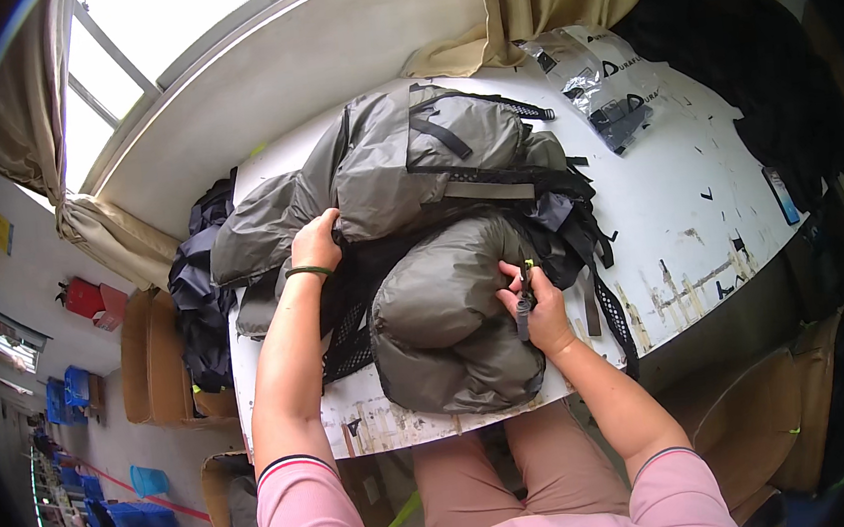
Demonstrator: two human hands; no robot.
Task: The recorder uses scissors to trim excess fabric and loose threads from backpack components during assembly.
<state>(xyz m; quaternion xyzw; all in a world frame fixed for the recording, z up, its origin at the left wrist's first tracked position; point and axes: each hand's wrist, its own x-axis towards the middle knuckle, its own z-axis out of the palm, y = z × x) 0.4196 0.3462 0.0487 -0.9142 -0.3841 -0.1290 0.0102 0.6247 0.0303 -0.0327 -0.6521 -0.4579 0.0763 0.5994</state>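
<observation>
A grey padded backpack (432, 263) is laid at the centre of the frame on a scuffed white table (697, 189), its black mesh straps (348, 335) spilling toward the lower left. A small dark strap buckle (525, 307) at the pack's lower right is pinched by the fingers of the right hand (539, 311) — closed tight on it. The pack's upper left fold is gripped by the left hand (315, 243), its fingers curled into the fabric. A clear plastic bag (602, 82) is seen at the upper right — well apart.

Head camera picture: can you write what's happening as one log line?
left hand: gripping grey backpack | right hand: pinching strap buckle | backpack: on white table
</observation>
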